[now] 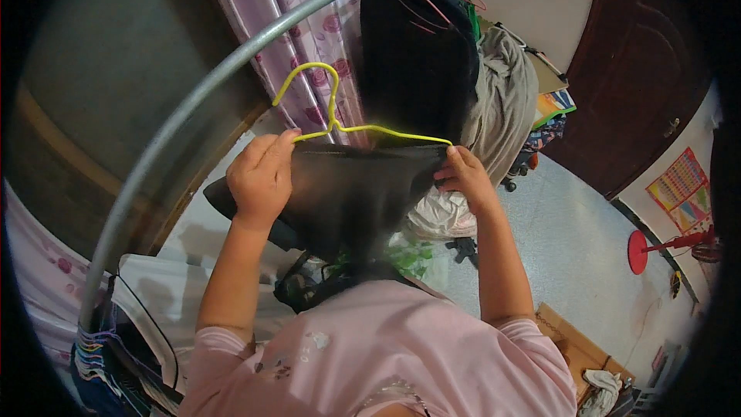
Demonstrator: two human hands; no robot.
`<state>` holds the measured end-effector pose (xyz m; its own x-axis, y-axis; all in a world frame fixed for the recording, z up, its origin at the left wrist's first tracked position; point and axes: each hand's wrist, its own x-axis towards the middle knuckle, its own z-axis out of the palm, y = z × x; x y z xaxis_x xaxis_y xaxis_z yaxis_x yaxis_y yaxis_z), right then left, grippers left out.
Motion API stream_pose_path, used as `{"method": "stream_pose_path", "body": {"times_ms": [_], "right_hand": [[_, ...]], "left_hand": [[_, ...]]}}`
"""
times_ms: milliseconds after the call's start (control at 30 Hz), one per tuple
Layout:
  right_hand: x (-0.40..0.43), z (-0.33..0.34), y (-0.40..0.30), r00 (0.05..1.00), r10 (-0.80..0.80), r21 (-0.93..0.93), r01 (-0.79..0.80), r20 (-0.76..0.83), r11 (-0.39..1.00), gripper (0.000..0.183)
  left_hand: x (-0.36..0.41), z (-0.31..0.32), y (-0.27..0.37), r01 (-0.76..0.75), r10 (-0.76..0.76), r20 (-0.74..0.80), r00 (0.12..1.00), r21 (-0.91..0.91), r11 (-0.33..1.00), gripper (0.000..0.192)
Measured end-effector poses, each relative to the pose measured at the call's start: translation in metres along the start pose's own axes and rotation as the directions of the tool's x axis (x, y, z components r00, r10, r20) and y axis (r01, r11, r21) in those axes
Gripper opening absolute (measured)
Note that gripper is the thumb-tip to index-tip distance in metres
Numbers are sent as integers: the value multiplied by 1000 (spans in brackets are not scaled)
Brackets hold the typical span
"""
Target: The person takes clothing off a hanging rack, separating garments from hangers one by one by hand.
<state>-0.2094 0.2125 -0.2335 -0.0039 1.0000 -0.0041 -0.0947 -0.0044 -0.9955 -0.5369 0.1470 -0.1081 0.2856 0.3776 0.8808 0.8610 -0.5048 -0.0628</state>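
Observation:
A yellow clothes hanger (333, 98) is held up in front of my chest, its hook pointing up and to the left. From it hangs a black garment (359, 197), blurred at its lower part. My left hand (260, 179) grips the hanger's left shoulder together with the garment's upper edge. At the other end, my right hand (463, 176) pinches the hanger's tip and the garment's corner between thumb and fingers. The hook is apart from the grey metal clothes rail (231, 69), which passes beyond it. Which kind of garment it is, I cannot tell.
Dark clothing (417, 63) hangs at the rail's far end beside a pink hanger (425, 0). Several hangers (90, 353) crowd its near left end. Behind is a floral curtain (312, 11). A grey cloth (503, 92) drapes at right. A red fan (638, 252) stands near the wall.

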Motion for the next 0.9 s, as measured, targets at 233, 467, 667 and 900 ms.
{"method": "stream_pose_path", "body": {"times_ms": [233, 467, 667, 900], "right_hand": [[14, 6, 4, 990, -12, 287, -29, 139, 957, 16], [6, 5, -1, 994, 14, 58, -21, 111, 998, 19], [6, -2, 2, 994, -61, -392, 91, 88, 916, 21], [0, -14, -18, 1000, 7, 305, -11, 16, 952, 15]], "left_hand": [[0, -13, 5, 32, -31, 31, 999, -30, 999, 18], [-17, -10, -3, -115, 117, -1, 993, 138, 984, 23], [-13, -7, -2, -183, 185, 1, 983, 139, 973, 25], [-8, -7, -4, -111, 113, 51, 992, -32, 993, 25]]}}
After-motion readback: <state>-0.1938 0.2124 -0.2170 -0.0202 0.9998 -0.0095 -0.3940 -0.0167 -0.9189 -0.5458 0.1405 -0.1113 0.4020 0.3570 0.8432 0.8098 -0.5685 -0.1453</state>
